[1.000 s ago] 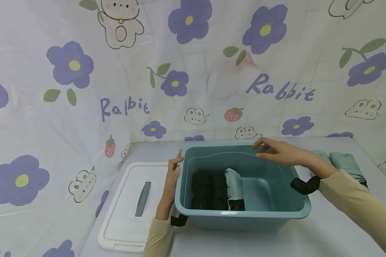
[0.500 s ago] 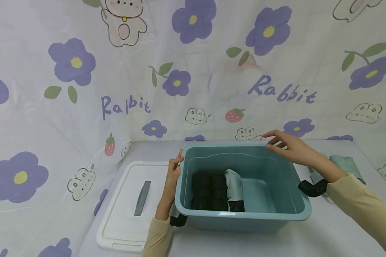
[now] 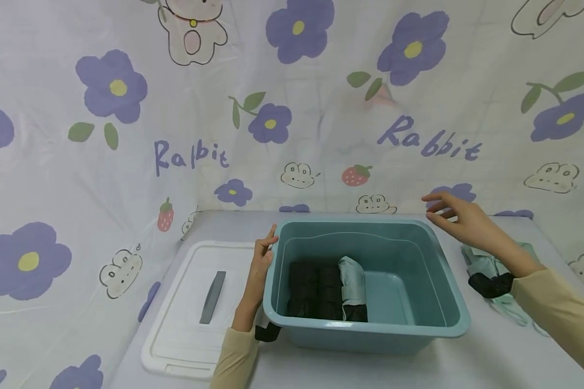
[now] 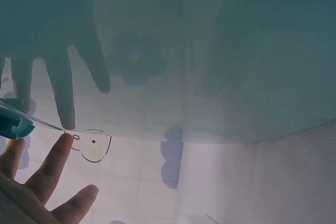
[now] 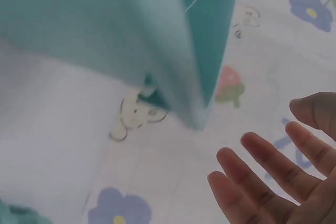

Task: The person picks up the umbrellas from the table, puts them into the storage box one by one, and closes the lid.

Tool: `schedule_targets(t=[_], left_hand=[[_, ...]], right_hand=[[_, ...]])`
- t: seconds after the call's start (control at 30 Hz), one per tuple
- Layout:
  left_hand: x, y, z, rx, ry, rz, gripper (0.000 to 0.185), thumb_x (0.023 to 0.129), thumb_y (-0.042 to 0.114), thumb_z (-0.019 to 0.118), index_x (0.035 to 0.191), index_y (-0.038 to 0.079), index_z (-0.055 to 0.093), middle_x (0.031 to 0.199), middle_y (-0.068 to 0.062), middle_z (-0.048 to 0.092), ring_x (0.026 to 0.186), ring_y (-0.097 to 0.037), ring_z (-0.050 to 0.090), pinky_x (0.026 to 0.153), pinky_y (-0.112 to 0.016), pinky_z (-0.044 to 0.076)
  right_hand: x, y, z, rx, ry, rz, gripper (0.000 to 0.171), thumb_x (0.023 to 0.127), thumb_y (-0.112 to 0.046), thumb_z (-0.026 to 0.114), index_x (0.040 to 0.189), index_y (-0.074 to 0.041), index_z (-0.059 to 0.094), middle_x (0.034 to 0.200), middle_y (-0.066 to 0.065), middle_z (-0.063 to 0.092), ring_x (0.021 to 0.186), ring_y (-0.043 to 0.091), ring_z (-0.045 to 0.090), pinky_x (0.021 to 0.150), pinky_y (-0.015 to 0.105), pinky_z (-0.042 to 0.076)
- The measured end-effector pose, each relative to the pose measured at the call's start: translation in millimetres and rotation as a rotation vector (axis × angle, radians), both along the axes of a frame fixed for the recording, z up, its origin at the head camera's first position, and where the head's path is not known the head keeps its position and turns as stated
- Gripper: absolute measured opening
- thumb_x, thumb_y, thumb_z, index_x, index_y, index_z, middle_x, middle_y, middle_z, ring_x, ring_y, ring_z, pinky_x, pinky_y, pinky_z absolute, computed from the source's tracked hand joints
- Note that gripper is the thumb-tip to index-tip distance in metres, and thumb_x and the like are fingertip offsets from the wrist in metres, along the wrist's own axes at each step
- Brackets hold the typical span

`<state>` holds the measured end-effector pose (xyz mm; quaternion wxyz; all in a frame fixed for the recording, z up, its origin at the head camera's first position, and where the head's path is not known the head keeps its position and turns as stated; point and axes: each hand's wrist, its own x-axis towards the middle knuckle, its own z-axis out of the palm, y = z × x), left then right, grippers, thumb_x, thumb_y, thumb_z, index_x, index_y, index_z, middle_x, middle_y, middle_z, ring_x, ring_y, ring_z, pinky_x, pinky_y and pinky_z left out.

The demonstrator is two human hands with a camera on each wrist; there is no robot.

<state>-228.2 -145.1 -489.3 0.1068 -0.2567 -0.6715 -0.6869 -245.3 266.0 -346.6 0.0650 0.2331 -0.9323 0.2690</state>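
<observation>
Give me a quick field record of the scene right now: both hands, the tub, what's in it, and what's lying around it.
left hand: open, fingers straight against the tub's left outer wall
right hand: open, in the air past the tub's far right corner, holding nothing
tub: teal, lid off, on the table
tub contents: folded black umbrellas beside a pale green one, at its left
lid: white, grey handle, flat left of tub
outside, right: pale green umbrella, partly hidden by the right arm

I am seeing a white lid (image 3: pixel 194 308) with a grey handle lying flat on the table (image 3: pixel 467 367), on the left. A cloth wall (image 3: pixel 126 135) with purple flowers, strawberries and bunnies is hanging behind, with "Rabbit" written on it.
</observation>
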Motion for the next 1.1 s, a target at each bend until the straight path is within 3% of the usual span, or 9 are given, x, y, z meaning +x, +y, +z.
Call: schedule_targets(t=[0.1, 0.23, 0.33, 0.57, 0.83, 1.0, 1.1], left_hand=[[-0.2, 1, -1.5, 0.003, 0.003, 0.006, 0.036, 0.1, 0.02, 0.028, 0.13, -0.001, 0.033, 0.155, -0.007, 0.015, 0.143, -0.023, 0.014, 0.11, -0.057, 0.013], [7.6, 2, 10.7, 0.01, -0.01, -0.003, 0.035, 0.098, 0.009, 0.026, 0.128, -0.007, 0.031, 0.155, -0.013, 0.014, 0.142, -0.03, 0.012, 0.11, -0.058, 0.012], [9.2, 2, 12.9, 0.01, -0.013, -0.001, 0.035, 0.097, 0.006, 0.025, 0.128, -0.01, 0.03, 0.154, -0.016, 0.013, 0.142, -0.034, 0.011, 0.109, -0.058, 0.013], [8.9, 3, 13.1, 0.001, -0.026, 0.003, 0.036, 0.097, 0.007, 0.025, 0.129, -0.01, 0.029, 0.154, -0.015, 0.013, 0.143, -0.027, 0.012, 0.11, -0.057, 0.012], [9.8, 3, 14.0, 0.006, -0.02, -0.004, 0.036, 0.096, 0.004, 0.023, 0.128, -0.011, 0.029, 0.154, -0.018, 0.012, 0.142, -0.035, 0.01, 0.109, -0.06, 0.012], [9.7, 3, 14.4, 0.0, -0.016, 0.0, 0.036, 0.095, 0.002, 0.023, 0.128, -0.011, 0.03, 0.154, -0.019, 0.012, 0.142, -0.03, 0.012, 0.109, -0.058, 0.014], [9.1, 2, 14.4, -0.011, -0.009, 0.007, 0.035, 0.095, 0.001, 0.022, 0.128, -0.011, 0.03, 0.154, -0.018, 0.013, 0.142, -0.028, 0.013, 0.109, -0.056, 0.016]], right_hand=[[-0.5, 8, -2.0, 0.011, -0.024, -0.021, 0.049, 0.094, -0.016, 0.053, 0.137, -0.001, 0.034, 0.122, 0.032, 0.05, 0.098, 0.05, 0.056, 0.076, 0.059, 0.047], [-2.0, 16, -7.9, 0.027, -0.049, -0.056, 0.061, 0.092, -0.019, 0.056, 0.142, -0.001, 0.025, 0.13, 0.034, 0.04, 0.103, 0.053, 0.052, 0.078, 0.061, 0.046], [-2.6, 20, -11.7, 0.043, -0.058, -0.07, 0.064, 0.091, -0.022, 0.06, 0.141, 0.0, 0.028, 0.132, 0.034, 0.038, 0.104, 0.054, 0.05, 0.078, 0.062, 0.046], [-3.4, 30, -18.1, 0.076, -0.092, -0.101, 0.067, 0.086, -0.031, 0.065, 0.139, -0.001, 0.036, 0.139, 0.033, 0.032, 0.107, 0.054, 0.048, 0.076, 0.062, 0.046], [-8.4, 46, -38.9, 0.136, -0.125, -0.134, 0.069, 0.086, -0.036, 0.064, 0.137, 0.0, 0.036, 0.133, 0.035, 0.036, 0.107, 0.053, 0.047, 0.077, 0.063, 0.044], [-8.9, 55, -56.1, 0.176, -0.169, -0.154, 0.073, 0.088, -0.041, 0.06, 0.139, 0.002, 0.032, 0.131, 0.039, 0.033, 0.108, 0.056, 0.044, 0.079, 0.065, 0.041], [-8.9, 60, -65.2, 0.191, -0.15, -0.153, 0.072, 0.09, -0.042, 0.056, 0.14, 0.003, 0.03, 0.129, 0.041, 0.034, 0.106, 0.057, 0.044, 0.079, 0.066, 0.039]])
